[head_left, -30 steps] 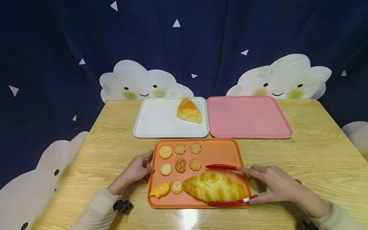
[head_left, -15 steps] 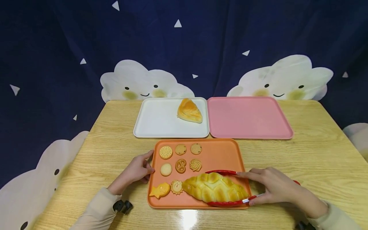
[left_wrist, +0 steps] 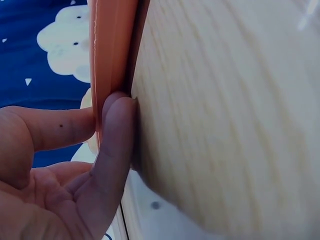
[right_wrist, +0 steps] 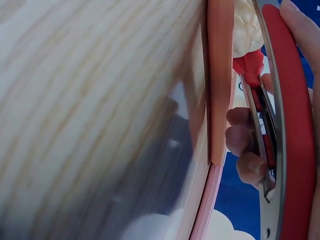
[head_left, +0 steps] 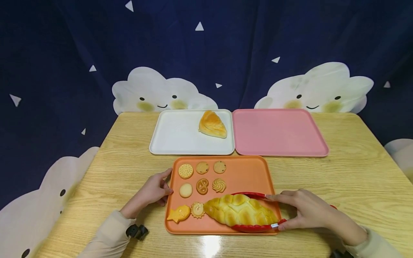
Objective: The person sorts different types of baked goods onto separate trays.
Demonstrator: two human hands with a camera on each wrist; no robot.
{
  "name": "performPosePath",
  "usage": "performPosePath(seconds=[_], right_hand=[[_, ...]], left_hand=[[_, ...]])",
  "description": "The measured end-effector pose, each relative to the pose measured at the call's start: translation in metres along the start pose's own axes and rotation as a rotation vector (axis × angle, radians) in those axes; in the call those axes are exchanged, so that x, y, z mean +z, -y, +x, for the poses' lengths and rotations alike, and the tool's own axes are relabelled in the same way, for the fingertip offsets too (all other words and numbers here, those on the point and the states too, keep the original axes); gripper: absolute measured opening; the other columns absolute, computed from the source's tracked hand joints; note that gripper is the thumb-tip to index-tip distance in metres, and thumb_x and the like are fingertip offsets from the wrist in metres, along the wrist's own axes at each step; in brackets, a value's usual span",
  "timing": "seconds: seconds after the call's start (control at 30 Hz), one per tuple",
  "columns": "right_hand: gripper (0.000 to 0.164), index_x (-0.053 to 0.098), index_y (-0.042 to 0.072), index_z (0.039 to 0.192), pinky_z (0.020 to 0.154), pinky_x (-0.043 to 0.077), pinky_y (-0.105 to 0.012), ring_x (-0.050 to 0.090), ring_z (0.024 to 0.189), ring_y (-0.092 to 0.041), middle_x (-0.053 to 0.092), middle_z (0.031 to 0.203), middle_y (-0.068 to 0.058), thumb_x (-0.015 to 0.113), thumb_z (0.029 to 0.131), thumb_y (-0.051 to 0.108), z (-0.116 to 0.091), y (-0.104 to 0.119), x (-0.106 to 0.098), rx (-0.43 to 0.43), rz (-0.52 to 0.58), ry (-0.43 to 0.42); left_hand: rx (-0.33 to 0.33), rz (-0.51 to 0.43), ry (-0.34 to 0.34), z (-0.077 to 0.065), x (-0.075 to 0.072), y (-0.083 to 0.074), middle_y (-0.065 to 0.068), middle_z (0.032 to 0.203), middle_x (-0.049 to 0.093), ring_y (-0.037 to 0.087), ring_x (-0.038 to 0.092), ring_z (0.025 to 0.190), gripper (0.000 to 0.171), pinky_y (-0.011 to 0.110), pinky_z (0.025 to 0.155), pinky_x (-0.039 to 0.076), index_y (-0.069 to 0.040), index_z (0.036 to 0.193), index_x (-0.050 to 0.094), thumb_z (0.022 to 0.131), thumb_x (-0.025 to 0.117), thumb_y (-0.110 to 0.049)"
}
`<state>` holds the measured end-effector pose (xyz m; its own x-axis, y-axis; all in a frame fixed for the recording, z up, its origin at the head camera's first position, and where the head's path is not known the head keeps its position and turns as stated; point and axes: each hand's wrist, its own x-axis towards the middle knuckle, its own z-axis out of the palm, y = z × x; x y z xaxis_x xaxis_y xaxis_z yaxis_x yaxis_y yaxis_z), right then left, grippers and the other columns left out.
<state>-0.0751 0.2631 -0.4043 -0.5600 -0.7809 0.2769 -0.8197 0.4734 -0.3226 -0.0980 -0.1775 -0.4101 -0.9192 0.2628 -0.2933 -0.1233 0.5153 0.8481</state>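
My right hand (head_left: 309,208) holds red-handled metal tongs (right_wrist: 292,125), fingers and thumb along their two arms in the right wrist view. The red tips of the tongs (head_left: 253,228) lie along both long sides of a braided bread loaf (head_left: 240,210). This loaf rests at the front right of an orange tray (head_left: 246,175). At the tray's left edge, my left hand (head_left: 153,191) pinches the rim between thumb and fingers (left_wrist: 112,145). Left of the loaf are several cookies, among them a pretzel-shaped one (head_left: 202,186) and a fish-shaped one (head_left: 179,214).
Behind the orange tray stand a white tray (head_left: 174,132) and a pink tray (head_left: 277,132), side by side. A wedge-shaped pastry (head_left: 212,125) lies on the white one. All sit on a wooden table (head_left: 122,154) before a dark blue cloud-print curtain (head_left: 180,43).
The far arm of the tongs has come in toward me, closing against the back side of the loaf. My left hand has stayed at the tray's edge.
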Motion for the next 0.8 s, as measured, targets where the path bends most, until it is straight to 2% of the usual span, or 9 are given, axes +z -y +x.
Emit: performPosePath(seconds=[0.27,0.4,0.6,0.8], right_hand=[[0.064,0.061,0.015,0.118,0.055,0.036,-0.009,0.044,0.066,0.005,0.062,0.089,0.011,0.076,0.065,0.048,0.0008,0.0009,-0.0012,-0.005,0.017,0.002],[0.064,0.061,0.015,0.118,0.056,0.034,-0.008,0.044,0.066,0.005,0.062,0.09,0.01,0.077,0.065,0.047,0.0009,0.0009,-0.0019,-0.012,0.029,0.003],[0.063,0.061,0.015,0.118,0.055,0.03,-0.007,0.043,0.065,0.004,0.062,0.092,0.009,0.077,0.066,0.046,0.0009,0.0011,-0.0034,-0.012,0.035,0.001],[0.064,0.059,0.015,0.12,0.056,0.032,-0.008,0.044,0.066,0.005,0.062,0.092,0.009,0.076,0.067,0.047,0.0008,0.0009,-0.0039,-0.005,0.033,-0.003]], left_hand=[[0.012,-0.006,0.024,0.0,-0.0013,0.0012,0.009,0.061,0.054,0.021,0.056,0.046,0.072,0.036,0.04,0.05,0.005,0.142,0.019,0.082,0.058,0.007],[-0.015,-0.044,0.042,0.0008,-0.0044,0.0027,0.009,0.063,0.056,0.022,0.057,0.047,0.071,0.037,0.043,0.052,0.005,0.142,0.019,0.082,0.059,0.006],[-0.064,-0.139,0.048,0.0031,-0.0081,0.0062,0.01,0.066,0.06,0.019,0.058,0.047,0.064,0.037,0.045,0.053,0.006,0.136,0.029,0.081,0.06,0.005],[-0.098,-0.194,0.075,0.0048,-0.01,0.008,0.011,0.066,0.058,0.017,0.057,0.045,0.06,0.038,0.045,0.053,0.003,0.134,0.03,0.081,0.06,0.003]])
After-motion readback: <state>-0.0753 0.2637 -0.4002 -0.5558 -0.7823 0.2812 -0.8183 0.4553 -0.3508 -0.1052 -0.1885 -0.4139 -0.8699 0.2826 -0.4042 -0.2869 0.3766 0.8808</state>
